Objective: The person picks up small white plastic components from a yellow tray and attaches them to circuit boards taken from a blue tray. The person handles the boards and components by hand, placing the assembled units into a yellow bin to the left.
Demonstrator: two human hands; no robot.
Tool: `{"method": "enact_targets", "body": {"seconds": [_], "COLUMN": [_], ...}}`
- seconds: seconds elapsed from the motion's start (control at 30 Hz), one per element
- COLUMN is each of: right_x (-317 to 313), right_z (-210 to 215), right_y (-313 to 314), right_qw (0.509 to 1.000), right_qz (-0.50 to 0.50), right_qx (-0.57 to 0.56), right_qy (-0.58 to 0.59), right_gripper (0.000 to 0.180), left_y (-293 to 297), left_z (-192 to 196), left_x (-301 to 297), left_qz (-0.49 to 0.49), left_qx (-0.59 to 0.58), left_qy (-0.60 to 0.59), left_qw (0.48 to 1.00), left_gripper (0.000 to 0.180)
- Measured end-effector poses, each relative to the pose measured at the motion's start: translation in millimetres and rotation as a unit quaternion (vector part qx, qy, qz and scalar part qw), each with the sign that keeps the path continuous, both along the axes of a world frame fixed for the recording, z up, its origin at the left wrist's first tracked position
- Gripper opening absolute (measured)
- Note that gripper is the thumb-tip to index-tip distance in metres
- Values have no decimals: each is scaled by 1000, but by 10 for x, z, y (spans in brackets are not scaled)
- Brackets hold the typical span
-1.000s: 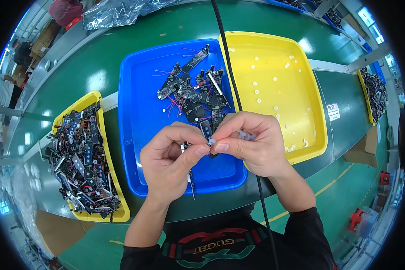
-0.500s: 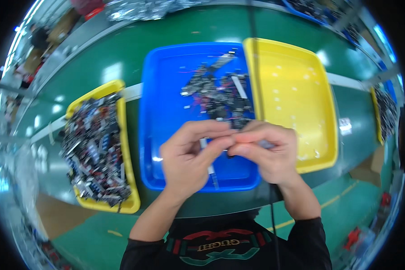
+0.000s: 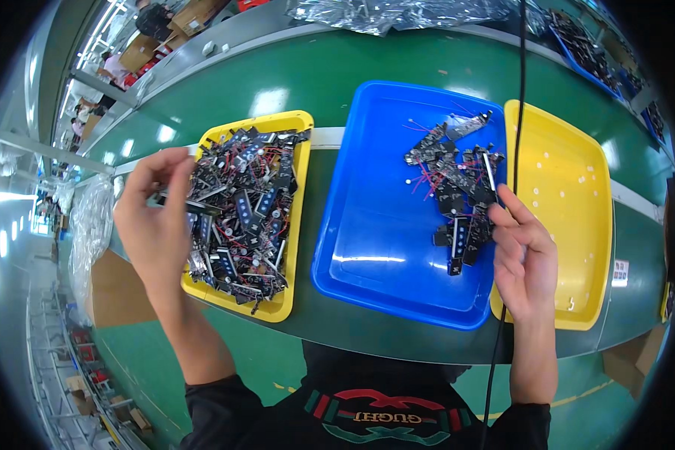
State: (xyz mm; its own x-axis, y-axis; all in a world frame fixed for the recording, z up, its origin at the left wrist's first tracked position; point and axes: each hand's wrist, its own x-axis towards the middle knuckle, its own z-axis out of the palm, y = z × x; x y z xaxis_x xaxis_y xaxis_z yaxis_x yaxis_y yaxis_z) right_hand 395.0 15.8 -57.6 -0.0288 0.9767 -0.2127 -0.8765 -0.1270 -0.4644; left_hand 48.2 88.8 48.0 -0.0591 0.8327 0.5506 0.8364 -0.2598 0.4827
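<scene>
The left hand pinches a small black circuit board, half hidden by its fingers, over the left yellow tray; the right hand hangs loosely open beside the blue tray; any hold on the black cable is unclear.

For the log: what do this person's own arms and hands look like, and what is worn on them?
Both hands, the left hand and the right hand, are bare: no gloves, and no rings or watch that show. The forearms are uncovered too. Black sleeves begin only near the lower edge, part of a black top with red and green trim. A thin black cable hangs down past the right forearm.
</scene>
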Motion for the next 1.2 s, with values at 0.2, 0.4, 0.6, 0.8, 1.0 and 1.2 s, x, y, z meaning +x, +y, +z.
{"method": "enact_targets", "body": {"seconds": [0.2, 0.4, 0.6, 0.8, 1.0, 1.2], "right_x": [-26, 77, 29, 86, 47, 143], "right_z": [50, -20, -55, -72, 103, -52], "right_y": [48, -14, 3, 0, 10, 12], "right_qw": [1000, 989, 991, 992, 999, 993], "right_qz": [13, 104, 82, 98, 46, 51], "right_qx": [-20, 37, -16, -5, -12, 36], "right_qy": [4, 96, 100, 75, 4, 96], "right_gripper": [41, 41, 38, 28, 20, 28], "left_y": [262, 268, 281, -88, -258, -182], "left_z": [-180, -181, -123, -175, -835, -1026], "left_x": [-428, -316, -242, 644, 1666, 1945], "left_qz": [42, 36, 49, -55, -176, -220], "left_qx": [-95, -122, -165, 1, -237, -228], "left_qy": [96, 79, 87, 139, 40, 44], "left_qw": [990, 989, 981, 989, 954, 947], "left_gripper": [24, 33, 38, 22, 19, 22]}}
